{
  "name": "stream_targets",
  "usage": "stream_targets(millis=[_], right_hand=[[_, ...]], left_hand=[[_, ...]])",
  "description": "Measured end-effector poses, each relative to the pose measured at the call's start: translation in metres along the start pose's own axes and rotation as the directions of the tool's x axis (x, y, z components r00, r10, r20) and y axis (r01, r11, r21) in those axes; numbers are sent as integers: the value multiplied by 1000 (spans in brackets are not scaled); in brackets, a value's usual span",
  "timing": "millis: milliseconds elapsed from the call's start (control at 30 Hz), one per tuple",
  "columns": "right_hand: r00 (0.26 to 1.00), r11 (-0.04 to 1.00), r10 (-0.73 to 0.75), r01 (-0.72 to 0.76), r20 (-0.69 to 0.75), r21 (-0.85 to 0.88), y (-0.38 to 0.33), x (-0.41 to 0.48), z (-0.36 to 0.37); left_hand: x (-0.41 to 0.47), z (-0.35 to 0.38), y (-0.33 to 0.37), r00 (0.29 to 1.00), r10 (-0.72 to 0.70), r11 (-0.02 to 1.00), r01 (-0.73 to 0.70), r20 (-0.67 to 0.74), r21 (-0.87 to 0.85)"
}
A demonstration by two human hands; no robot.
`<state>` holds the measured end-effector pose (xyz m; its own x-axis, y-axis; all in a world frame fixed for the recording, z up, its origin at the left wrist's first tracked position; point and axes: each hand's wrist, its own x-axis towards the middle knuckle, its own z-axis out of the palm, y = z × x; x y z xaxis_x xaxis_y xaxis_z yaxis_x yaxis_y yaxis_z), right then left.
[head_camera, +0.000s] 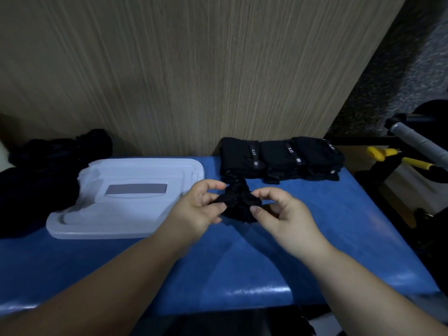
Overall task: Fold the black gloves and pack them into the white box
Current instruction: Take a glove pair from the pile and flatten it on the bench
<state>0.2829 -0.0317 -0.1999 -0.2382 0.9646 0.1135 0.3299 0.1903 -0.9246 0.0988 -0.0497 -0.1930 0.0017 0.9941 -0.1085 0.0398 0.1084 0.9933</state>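
A crumpled black glove hangs just above the blue table, held between both hands. My left hand pinches its left side with thumb and fingers. My right hand pinches its right side. The white box lies to the left with its lid on, a grey label on top. A row of folded black gloves with small tags lies at the back right of the table.
A loose heap of black cloth lies at the far left behind the box. A wood-grain wall stands right behind the table. Off the right edge are yellow-handled tools and a grey bar.
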Motion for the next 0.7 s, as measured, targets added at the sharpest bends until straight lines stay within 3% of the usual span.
stream_targets(millis=[233,333,533,700], right_hand=[[999,996,-53,53,-3,-78,3,2,1],[1000,998,-9,8,-2,-67,3,3,0],[979,930,177,-200,101,310,-3,7,1],[945,818,258,-325,203,474,-5,8,1]], left_hand=[[0,-6,-2,989,-124,992,127,76,-28],[-1,-5,-2,980,-148,989,151,135,-8],[0,-6,-4,968,-162,984,172,193,-41],[-1,-6,-4,967,-137,982,161,216,-101]])
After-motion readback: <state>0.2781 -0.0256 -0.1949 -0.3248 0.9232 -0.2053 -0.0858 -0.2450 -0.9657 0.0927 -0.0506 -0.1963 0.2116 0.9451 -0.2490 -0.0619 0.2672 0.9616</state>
